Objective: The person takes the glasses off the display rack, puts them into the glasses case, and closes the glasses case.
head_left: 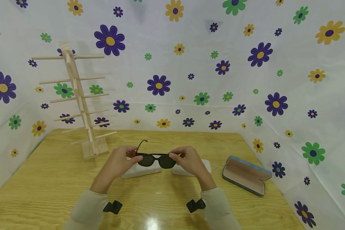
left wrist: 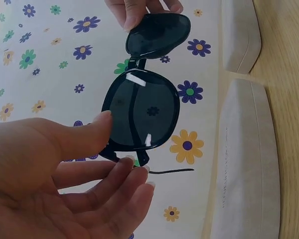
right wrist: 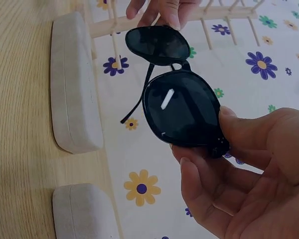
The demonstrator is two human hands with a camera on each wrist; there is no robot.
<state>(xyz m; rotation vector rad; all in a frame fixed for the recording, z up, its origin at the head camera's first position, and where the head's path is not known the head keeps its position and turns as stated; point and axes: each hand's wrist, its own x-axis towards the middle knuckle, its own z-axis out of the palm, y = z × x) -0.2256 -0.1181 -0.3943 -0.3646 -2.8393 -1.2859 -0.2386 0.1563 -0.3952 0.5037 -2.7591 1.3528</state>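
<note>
Black sunglasses (head_left: 166, 162) are held up above the table by both hands, lenses facing me in the head view. My left hand (head_left: 118, 163) pinches the left end of the frame between thumb and fingers. At the opposite end, my right hand (head_left: 190, 160) pinches the frame by its outer corner. One temple sticks up past the left hand; in the left wrist view a dark bar shows through the near lens (left wrist: 157, 112). Beneath and behind the hands lie two whitish glasses cases (head_left: 142, 172), (right wrist: 74, 79), partly hidden by hands and sunglasses.
A wooden display rack (head_left: 80, 92) with several pegs stands at the back left of the wooden table (head_left: 46, 179). An open glasses case (head_left: 244, 180), blue-green outside and pinkish inside, lies to the right. Flower-patterned cloth (head_left: 184, 89) surrounds the back and sides.
</note>
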